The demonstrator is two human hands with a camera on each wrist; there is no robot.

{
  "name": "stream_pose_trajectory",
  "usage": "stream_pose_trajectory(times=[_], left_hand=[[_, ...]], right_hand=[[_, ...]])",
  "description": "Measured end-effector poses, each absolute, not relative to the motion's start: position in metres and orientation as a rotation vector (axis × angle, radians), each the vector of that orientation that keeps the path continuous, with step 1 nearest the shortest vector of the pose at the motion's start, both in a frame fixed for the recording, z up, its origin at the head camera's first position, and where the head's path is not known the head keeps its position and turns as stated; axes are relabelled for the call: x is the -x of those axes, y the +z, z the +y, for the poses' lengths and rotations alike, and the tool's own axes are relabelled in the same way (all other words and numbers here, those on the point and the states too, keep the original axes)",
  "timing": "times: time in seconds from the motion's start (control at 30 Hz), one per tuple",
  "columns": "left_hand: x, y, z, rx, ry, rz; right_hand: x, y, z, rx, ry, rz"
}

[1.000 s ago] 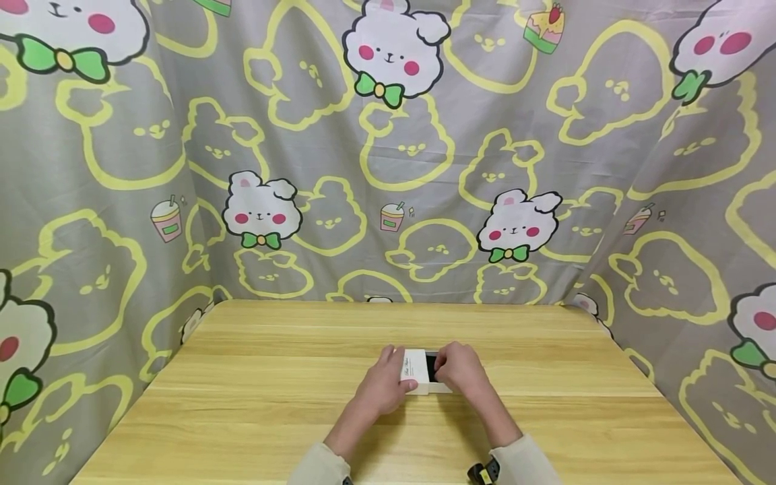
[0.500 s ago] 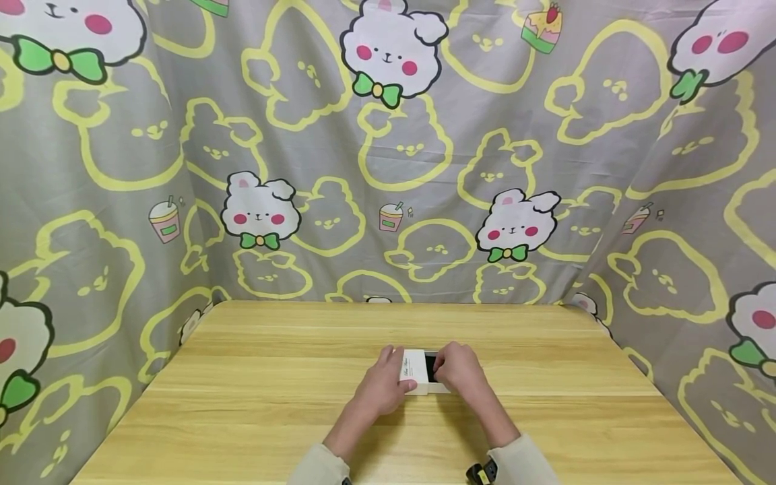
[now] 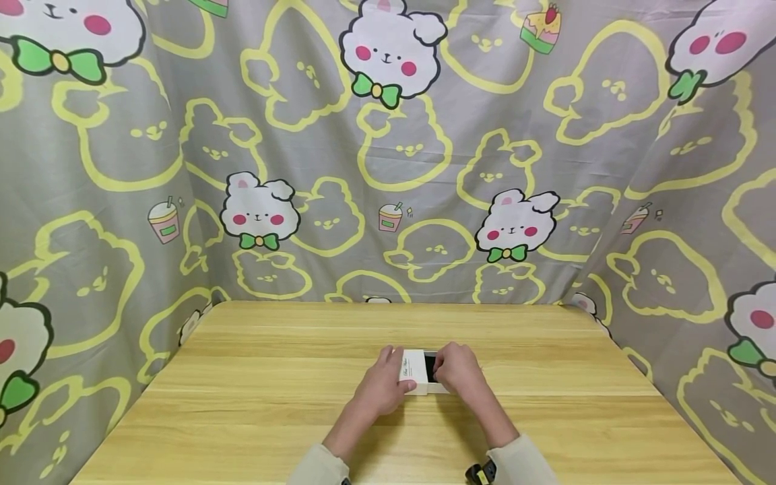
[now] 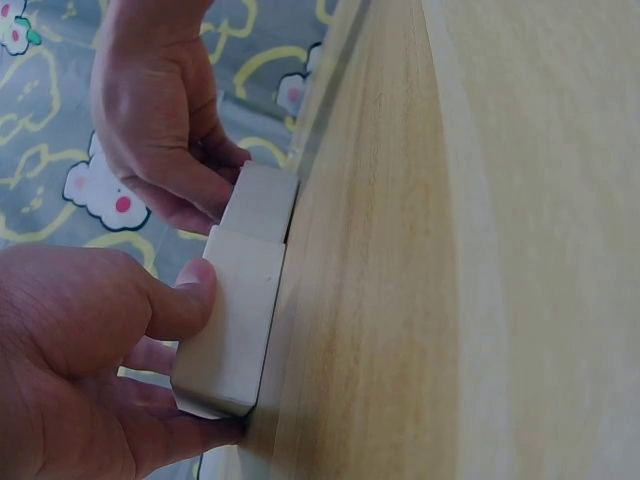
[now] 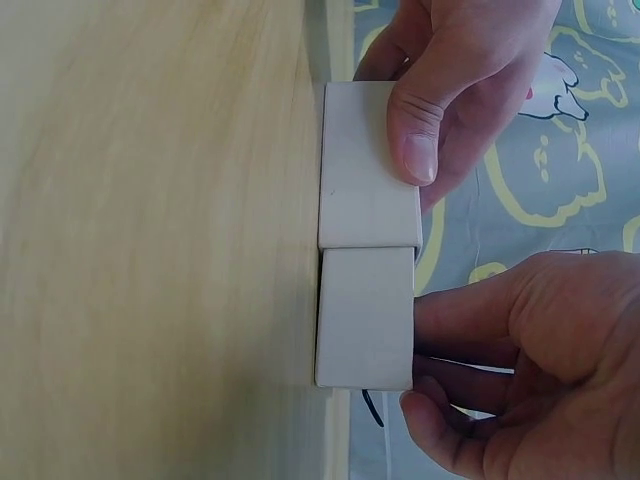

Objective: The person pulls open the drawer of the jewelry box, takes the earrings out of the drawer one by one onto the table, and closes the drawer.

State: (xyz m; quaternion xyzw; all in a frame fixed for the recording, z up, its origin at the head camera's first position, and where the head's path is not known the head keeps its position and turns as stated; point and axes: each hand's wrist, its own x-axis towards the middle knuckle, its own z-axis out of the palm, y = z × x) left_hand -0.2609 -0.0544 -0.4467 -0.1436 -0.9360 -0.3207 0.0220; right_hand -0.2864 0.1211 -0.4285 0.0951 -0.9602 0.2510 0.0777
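Note:
A small white slide-out box [image 3: 415, 370] with dark lettering on its sleeve lies on the wooden table. Its inner tray [image 5: 366, 318] is partly drawn out to the right, showing a dark interior in the head view. My left hand [image 3: 383, 384] grips the sleeve, thumb on the near side [image 4: 215, 320] and fingers round the far side and end. Curled over the open tray, my right hand [image 3: 462, 370] has its fingertips at the upper rim and outer end. A thin black strip [image 5: 372, 408] shows past the tray's end. What lies inside is mostly hidden by the right hand.
The wooden table [image 3: 273, 377] extends around the box on all sides. Grey curtains [image 3: 339, 155] with rabbit prints surround its back and both sides. A black band with a buckle [image 3: 483, 473] shows at the right sleeve.

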Motion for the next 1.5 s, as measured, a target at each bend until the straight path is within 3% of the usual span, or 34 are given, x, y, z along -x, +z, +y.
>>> stream_pose_trajectory(times=[1.5], left_hand=[[0.2634, -0.4481, -0.0545, 0.447, -0.984, -2.904]], right_hand=[[0.2845, -0.4295, 0.1182, -0.31, 0.813, -2.867]])
